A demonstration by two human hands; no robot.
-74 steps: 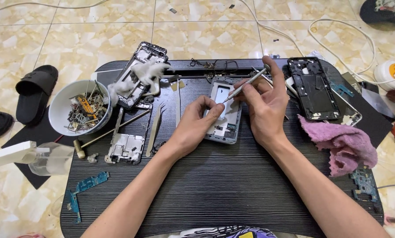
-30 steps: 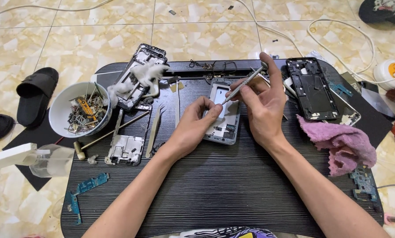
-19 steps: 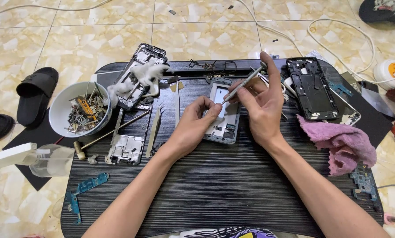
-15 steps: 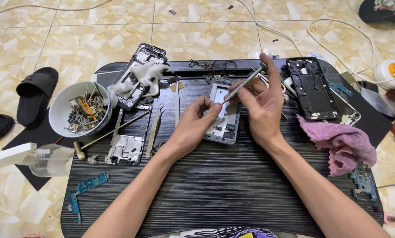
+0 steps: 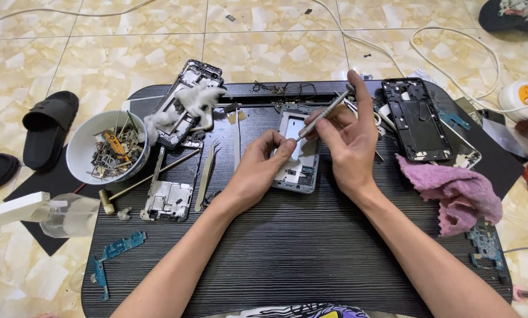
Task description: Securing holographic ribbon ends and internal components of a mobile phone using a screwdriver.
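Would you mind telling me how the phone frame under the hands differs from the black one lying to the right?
The silver phone frame is light grey; the black phone frame is dark. The left hand steadies the silver one while the right hand works a metal tool into it; the black one lies untouched. Both lie open and stripped on the dark mat.

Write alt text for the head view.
A person's left hand steadies an opened phone frame on a black ribbed table while the right hand holds a slim metal tool to it. Around them lie a bowl of parts, tweezers and a pink cloth.
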